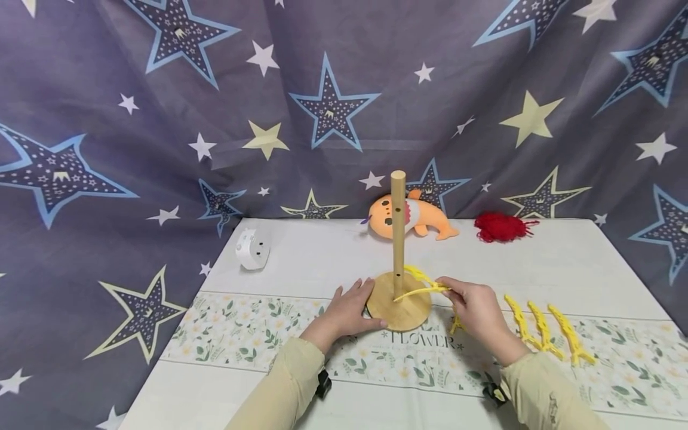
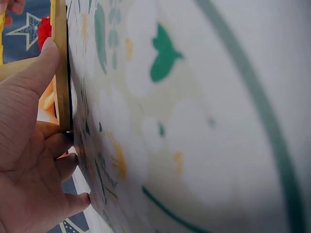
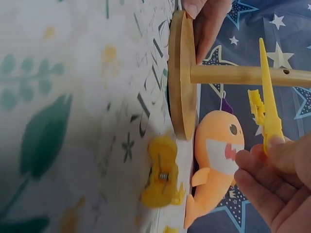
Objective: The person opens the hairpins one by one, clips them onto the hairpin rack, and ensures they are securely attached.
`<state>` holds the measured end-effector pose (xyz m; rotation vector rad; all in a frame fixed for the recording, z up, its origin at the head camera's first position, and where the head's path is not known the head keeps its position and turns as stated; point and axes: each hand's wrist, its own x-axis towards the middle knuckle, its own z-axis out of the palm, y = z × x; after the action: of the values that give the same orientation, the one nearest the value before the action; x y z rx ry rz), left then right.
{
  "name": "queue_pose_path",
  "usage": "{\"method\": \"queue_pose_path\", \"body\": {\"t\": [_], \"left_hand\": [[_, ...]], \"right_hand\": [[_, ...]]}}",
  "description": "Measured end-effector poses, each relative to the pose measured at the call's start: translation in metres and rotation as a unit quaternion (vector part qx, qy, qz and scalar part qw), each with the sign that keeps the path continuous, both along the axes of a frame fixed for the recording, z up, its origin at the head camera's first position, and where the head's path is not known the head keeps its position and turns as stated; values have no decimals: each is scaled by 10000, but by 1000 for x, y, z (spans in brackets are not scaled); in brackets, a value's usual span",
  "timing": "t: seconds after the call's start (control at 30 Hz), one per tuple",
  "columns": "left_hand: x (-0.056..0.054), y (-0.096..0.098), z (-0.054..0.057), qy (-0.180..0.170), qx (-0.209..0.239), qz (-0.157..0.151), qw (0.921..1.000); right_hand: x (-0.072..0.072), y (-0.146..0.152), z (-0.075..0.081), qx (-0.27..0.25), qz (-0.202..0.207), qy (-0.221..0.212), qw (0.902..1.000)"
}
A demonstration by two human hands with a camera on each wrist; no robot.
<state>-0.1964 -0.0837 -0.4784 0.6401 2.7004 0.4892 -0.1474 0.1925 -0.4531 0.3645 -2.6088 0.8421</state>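
Beige sleeves are seen nearest the head camera, on the near side of the wooden stand, with a dark device worn at each wrist. By the left hand the rim of the stand's round base is held from its left: the thumb is laid on the rim, the forefinger is set against it, and the remaining fingers are loosely spread beside it. By the right hand, just right of the stand, a yellow branched piece is pinched between thumb and fingertips, the grip nearly closed. Its slim prongs are directed toward the post; whether the post is touched cannot be told.

Another yellow piece, fitted with a small spring, is left lying just right of the stand, and three more yellow pieces are lined up farther to its right. Behind the stand an orange plush toy is partly hidden by the post; a red yarn bundle is placed behind and to its right, a white plug adapter behind and to its left.

Around the stand the table is covered by a white cloth, crossed by a floral band; "FLOWER" is printed on its near side. Beyond, a star-patterned curtain is hung.
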Motion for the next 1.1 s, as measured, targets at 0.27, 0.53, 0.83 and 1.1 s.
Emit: {"method": "queue_pose_path", "body": {"t": [0.27, 0.53, 0.83, 1.1], "left_hand": [[0, 0, 0, -72, 116, 34, 9999], [1, -1, 1, -39, 157, 14, 9999], [0, 0, -3, -48, 156, 21, 9999], [0, -1, -3, -16, 98, 51, 9999]], "right_hand": [[-6, -12, -3, -6, 52, 22, 10000], [-10, -24, -5, 32, 67, -275, 9996], [-10, -25, -6, 143, 412, -459, 9980], [-8, -23, -7, 183, 600, -708, 9955]]}}
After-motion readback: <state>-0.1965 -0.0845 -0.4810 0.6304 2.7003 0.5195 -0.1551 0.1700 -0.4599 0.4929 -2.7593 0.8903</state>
